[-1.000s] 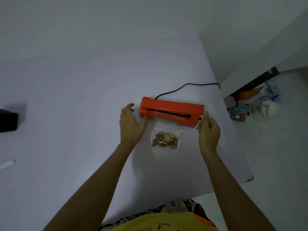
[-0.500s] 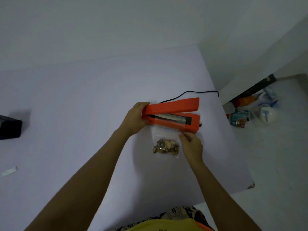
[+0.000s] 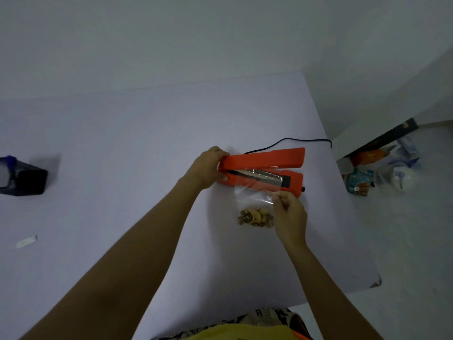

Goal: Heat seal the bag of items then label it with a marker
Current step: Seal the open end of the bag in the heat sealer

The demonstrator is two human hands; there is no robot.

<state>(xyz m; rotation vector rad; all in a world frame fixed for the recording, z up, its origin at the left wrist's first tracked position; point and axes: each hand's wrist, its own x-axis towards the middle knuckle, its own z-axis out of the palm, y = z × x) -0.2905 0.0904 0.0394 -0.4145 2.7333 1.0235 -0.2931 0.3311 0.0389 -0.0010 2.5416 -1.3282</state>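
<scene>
Sealer (image 3: 262,168) lay on the white table (image 3: 122,155), orange, with its lid raised at the right end and a black cord (image 3: 289,141) leaving behind it. Left hand (image 3: 208,168) gripped the sealer's left end, fingers wrapped around the hinge part. Bag (image 3: 255,200) lay just in front of the sealer, its open top edge resting on the sealing strip, with small brown items (image 3: 256,217) at its near end. Right hand (image 3: 290,214) pinched the bag's right edge between thumb and fingers. A black box (image 3: 27,179) stood far left of the sealer.
</scene>
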